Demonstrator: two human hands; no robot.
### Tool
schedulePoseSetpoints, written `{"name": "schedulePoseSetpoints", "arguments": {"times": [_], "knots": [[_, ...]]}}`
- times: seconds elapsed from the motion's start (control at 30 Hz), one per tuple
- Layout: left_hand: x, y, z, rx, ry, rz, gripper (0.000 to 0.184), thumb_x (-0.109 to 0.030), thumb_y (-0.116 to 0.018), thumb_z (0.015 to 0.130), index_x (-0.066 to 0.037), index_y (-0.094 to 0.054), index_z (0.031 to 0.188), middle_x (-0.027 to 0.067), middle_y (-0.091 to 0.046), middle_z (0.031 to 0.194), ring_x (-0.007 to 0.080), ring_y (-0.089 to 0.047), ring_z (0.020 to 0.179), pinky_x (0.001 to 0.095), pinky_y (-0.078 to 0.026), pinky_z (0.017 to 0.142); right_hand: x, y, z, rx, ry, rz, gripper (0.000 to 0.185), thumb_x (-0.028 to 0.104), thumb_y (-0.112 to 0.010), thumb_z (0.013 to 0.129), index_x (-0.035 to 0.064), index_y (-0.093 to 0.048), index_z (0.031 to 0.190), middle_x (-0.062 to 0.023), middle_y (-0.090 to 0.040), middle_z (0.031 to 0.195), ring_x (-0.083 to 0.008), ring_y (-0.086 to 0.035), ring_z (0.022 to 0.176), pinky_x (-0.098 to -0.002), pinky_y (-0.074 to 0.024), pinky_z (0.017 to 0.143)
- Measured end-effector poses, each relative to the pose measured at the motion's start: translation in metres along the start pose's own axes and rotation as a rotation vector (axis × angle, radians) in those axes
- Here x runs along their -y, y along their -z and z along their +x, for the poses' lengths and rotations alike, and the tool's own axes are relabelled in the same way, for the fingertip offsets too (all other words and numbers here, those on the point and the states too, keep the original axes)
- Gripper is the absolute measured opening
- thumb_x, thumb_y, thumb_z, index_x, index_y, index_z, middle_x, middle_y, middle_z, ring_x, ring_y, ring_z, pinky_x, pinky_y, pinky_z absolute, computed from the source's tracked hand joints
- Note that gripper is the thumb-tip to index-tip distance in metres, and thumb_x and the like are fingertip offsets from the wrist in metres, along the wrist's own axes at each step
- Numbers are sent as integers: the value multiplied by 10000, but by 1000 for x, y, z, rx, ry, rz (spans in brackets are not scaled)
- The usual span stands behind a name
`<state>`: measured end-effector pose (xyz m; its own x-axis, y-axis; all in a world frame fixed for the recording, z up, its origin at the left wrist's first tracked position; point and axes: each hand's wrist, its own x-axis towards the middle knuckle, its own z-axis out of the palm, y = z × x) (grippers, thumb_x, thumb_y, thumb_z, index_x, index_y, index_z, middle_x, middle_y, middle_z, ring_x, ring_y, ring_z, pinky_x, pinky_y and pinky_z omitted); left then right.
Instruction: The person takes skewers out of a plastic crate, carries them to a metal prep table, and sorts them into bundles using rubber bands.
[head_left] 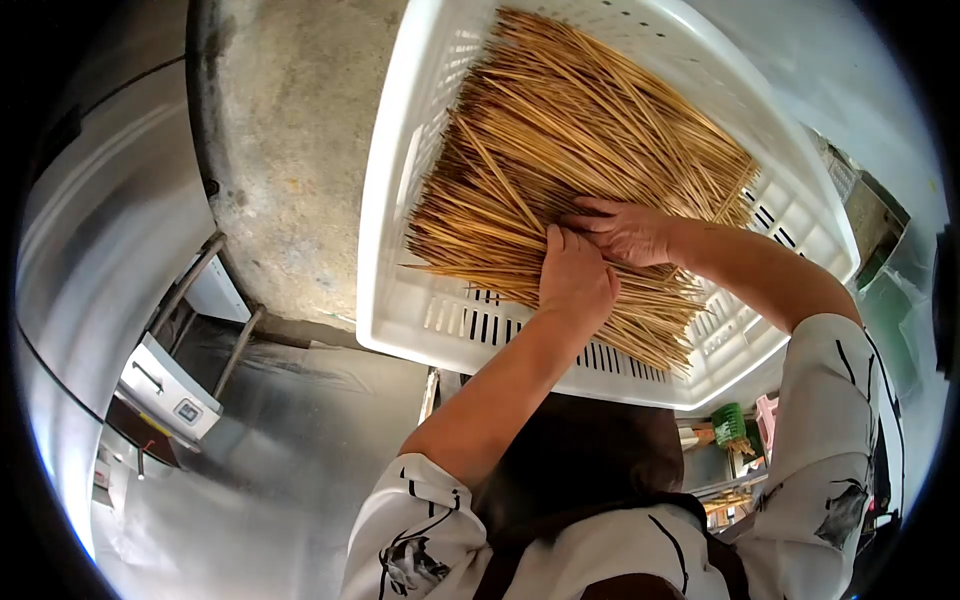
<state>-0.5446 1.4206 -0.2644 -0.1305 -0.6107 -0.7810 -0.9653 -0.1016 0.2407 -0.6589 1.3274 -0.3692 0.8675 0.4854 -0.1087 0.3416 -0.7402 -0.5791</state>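
Note:
Long thin wooden skewers (590, 120) lie in a thick layer inside a white plastic basket (375, 230). My left hand (578, 272) is over the near part of the pile, back of the hand up. Its fingers curl down among the skewers, and their tips are hidden. My right hand (630, 232) comes in from the right and rests on the skewers just beside the left, the two hands touching or nearly so. The right hand's fingers are stretched out and somewhat apart across the sticks. A few skewers lie crosswise over the others.
The basket has slotted walls and a slotted floor. A bare concrete surface (290, 150) lies left of it. At the lower left is a white box with a handle (165, 385). A green basket (731, 425) stands low at the right.

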Motion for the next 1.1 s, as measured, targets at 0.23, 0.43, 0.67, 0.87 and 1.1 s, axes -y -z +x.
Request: {"name": "schedulePoseSetpoints", "arguments": {"times": [0.23,0.43,0.67,0.87,1.1], "knots": [[1,-1,-2,37,-3,-23,477,-322,-274,903,28,-558,1060,136,-559,1026,246,-466,1044,432,-218,1017,1,12,18,263,147,-827,393,169,-332,878,167,-394,1265,-32,-442,1275,-180,-330,1232,-402,-79,1130],[3,2,-4,92,-28,-21,482,-343,-268,910,17,-556,1052,121,-562,1007,241,-465,1038,431,-226,1007,-10,17,8,416,-59,-590,367,194,-385,839,176,-499,1187,-9,-453,1258,-164,-295,1251,-433,-52,1131],[4,-4,-5,-3,-20,-31,454,-329,-310,896,21,-563,1035,129,-563,999,236,-474,1024,426,-235,997,8,32,-5,252,-325,-294,443,171,-470,793,124,-467,1234,-4,-422,1306,-164,-278,1276,-436,-101,1125],[2,-16,-2,-137,-5,-26,453,-320,-335,888,37,-574,1030,150,-568,1004,254,-479,1026,424,-235,1003,8,44,10,558,104,-188,490,208,-346,868,131,-305,1350,-10,-251,1433,-161,-164,1339,-401,-43,1123],[-1,-6,5,29,14,-75,442,-308,-324,899,29,-574,1038,138,-572,1014,252,-469,1045,428,-233,1009,11,19,22,395,-89,-364,549,291,-322,869,140,-204,1384,-8,-185,1454,-180,-107,1352,-402,-8,1123]]}}
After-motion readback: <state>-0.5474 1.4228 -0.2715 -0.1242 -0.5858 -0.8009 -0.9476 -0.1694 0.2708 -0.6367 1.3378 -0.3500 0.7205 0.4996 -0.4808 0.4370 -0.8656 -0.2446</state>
